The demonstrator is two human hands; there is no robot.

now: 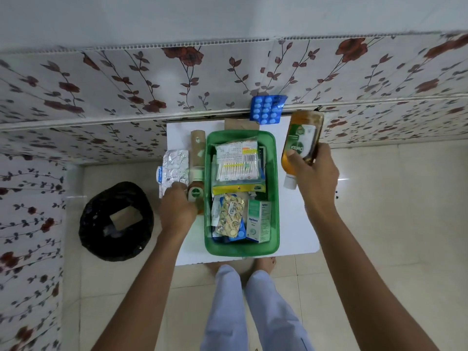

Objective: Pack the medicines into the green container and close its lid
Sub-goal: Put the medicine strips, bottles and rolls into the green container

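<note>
Nearest the person, the green container [241, 249] sits open on the white board [298, 224], already holding an Optibex carton [259, 221], a gold blister strip [230, 216] and a packet of cotton buds [238, 168]; no lid can be identified in view. The left hand [177, 211] is closed around a small Dettol bottle [196, 195] standing just beside the container's left wall, with a silver foil strip [174, 171] and a brown tube [198, 150] close behind it. The right hand [316, 178] grips a large Dettol bottle [302, 143], raised cap-downward to the right of the container. Farther back, a blue blister pack [267, 110] leans at the wall edge, still unpacked.

Recommendation: lay the large bottle flat along the right side (the contents are already deep), confirm its cap is tight, then set the small bottle alongside so that the lid can seat
</note>
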